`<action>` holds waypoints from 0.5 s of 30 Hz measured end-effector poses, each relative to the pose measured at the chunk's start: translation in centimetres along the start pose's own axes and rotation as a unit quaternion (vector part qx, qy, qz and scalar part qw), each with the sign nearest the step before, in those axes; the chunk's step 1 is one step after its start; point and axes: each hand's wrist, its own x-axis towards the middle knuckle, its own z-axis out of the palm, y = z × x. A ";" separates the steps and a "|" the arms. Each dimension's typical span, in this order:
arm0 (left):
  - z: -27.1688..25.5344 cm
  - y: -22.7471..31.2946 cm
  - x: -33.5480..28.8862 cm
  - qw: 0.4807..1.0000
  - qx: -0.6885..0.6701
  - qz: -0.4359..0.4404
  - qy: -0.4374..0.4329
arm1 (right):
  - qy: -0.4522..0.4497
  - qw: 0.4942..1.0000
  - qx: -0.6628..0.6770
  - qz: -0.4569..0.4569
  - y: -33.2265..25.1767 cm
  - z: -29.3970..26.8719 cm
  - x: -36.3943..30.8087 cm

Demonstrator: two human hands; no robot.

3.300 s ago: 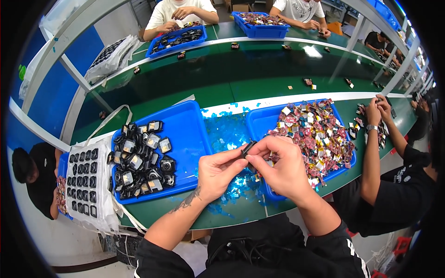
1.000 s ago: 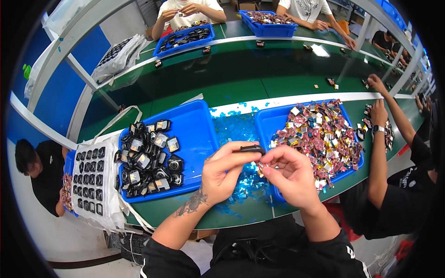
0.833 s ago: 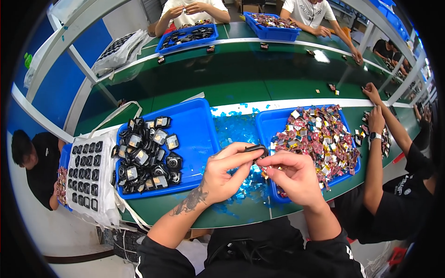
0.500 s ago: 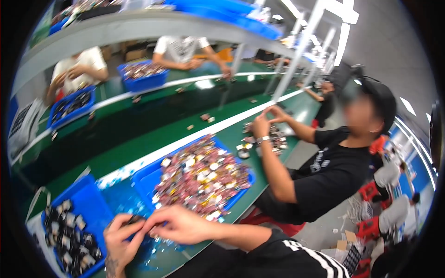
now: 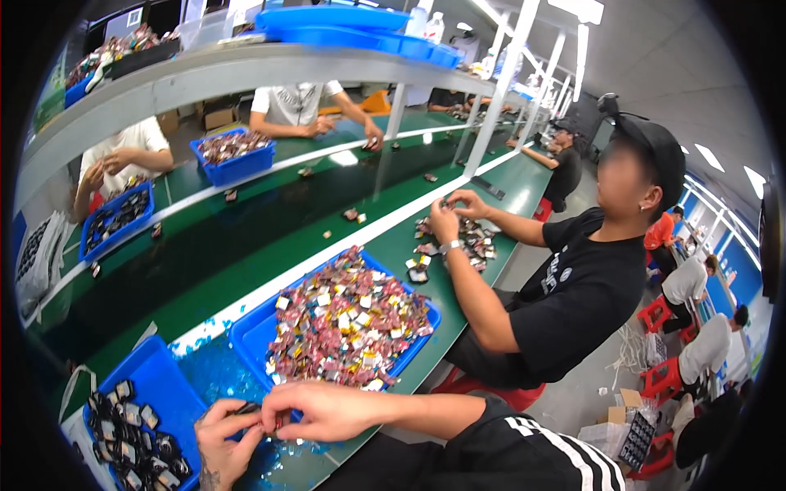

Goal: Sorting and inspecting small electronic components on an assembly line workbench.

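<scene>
My left hand [image 5: 223, 442] and my right hand [image 5: 323, 409] meet at the fingertips over the near edge of the bench. A small dark part [image 5: 249, 407] is pinched in the left fingers. The right thumb and fingers are closed at it, with a small reddish piece [image 5: 281, 419] showing between them; its exact kind is too small to tell. Beyond them lies a blue tray [image 5: 252, 337] heaped with small reddish, yellow and silver electronic pieces [image 5: 348, 315]. Left of my hands, another blue tray [image 5: 155, 368] holds small black parts with pale faces [image 5: 135, 438].
A dark green conveyor belt [image 5: 270, 221] runs beyond the trays, with scattered pieces on it. At right a co-worker in black [image 5: 573, 286] handles pieces beside a small pile [image 5: 475, 243]. A raised grey shelf [image 5: 246, 69] spans the far side, where other people work.
The view has shifted slightly, so the scene sits a little differently. My hands stay together at the small part, the right fingers slightly repositioned. The co-worker's hands have come closer together.
</scene>
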 end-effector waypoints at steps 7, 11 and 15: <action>0.9 0.0 1.6 0.994 0.016 0.106 -0.025 | 0.052 0.996 0.038 0.064 -0.6 -0.6 -1.0; 1.2 -0.1 1.3 0.984 0.056 0.168 0.002 | 0.079 0.990 0.028 0.113 -1.4 -0.5 -0.8; 1.0 -0.1 0.9 0.976 0.095 0.196 0.026 | 0.129 0.983 -0.133 0.005 -1.2 0.7 -0.7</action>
